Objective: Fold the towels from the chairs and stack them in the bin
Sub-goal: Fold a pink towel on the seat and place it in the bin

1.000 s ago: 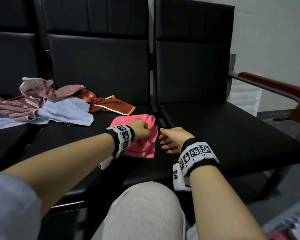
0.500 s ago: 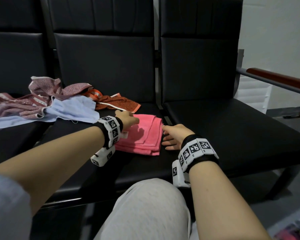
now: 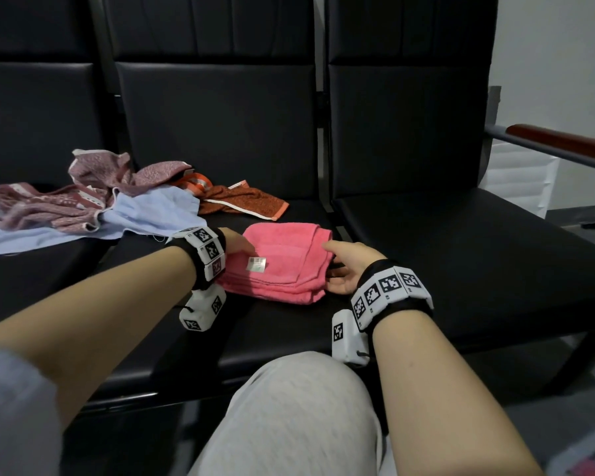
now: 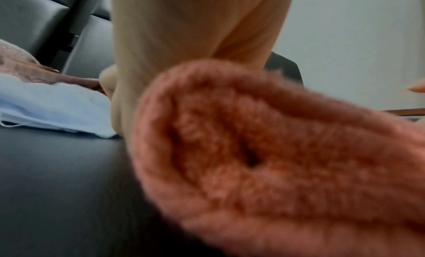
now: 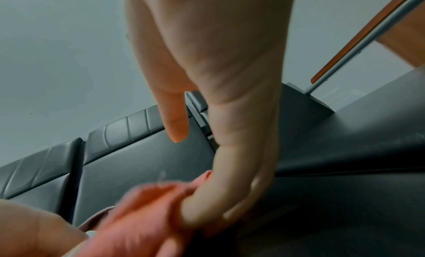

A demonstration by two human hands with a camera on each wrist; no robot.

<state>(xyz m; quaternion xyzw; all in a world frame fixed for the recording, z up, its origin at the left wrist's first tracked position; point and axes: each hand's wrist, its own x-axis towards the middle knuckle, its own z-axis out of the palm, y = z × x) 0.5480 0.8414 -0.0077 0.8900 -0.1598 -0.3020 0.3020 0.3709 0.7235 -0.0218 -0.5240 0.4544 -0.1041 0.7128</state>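
A pink towel [image 3: 282,266], folded into a thick rectangle with a small label on top, lies on the middle black seat [image 3: 275,324]. My left hand [image 3: 238,247] holds its left edge, thumb on top; the fingers are hidden. In the left wrist view the pink towel [image 4: 264,152] fills the frame under my palm [image 4: 184,43]. My right hand [image 3: 340,266] grips the folded right edge, thumb above and fingers curled beneath. The right wrist view shows those fingers [image 5: 220,202] hooked round the pink towel [image 5: 142,215], with the index finger straight.
Unfolded towels are heaped at the back left of the seats: a maroon patterned one [image 3: 83,201], a light blue one [image 3: 152,214] and an orange-brown one [image 3: 244,201]. The right seat [image 3: 443,255] has a wooden armrest [image 3: 564,142]. My grey-clad knee [image 3: 299,407] is below.
The pink towel went from bunched under my left fist to a flat folded rectangle. My left hand moved to its left edge and my right hand closed onto its right edge.
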